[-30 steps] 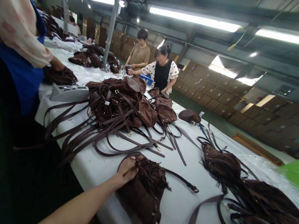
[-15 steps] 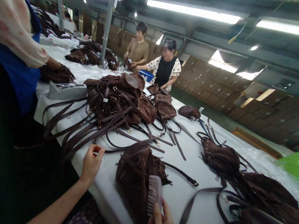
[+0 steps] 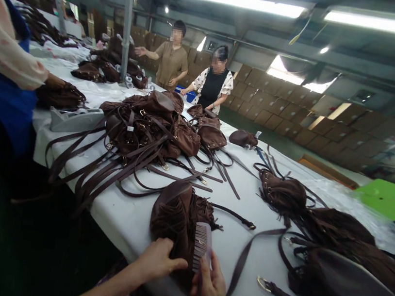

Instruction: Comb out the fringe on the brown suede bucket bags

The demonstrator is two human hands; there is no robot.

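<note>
A dark brown fringed handbag [image 3: 170, 213] lies at the near edge of the white-covered table, its strap stretching to the right. My right hand [image 3: 211, 282] grips a pale wide-toothed comb [image 3: 201, 246], holding it upright against the bag's right side with the teeth facing left. On the near left part of the bag rests my left hand [image 3: 157, 262], thumb stretched out toward the comb and apart from the other fingers. Those fingertips are partly hidden against the fringe.
A heap of brown bags [image 3: 149, 126] with trailing straps fills the table [image 3: 225, 211] beyond. More bags [image 3: 340, 285] lie to the right, near a green panel [image 3: 386, 200]. A co-worker's sleeve [image 3: 10, 43] is at left; two people stand behind the heap.
My left hand has come down and right, from above the table edge onto the bag. The comb stays in my right hand beside the bag. The view has shifted slightly.
</note>
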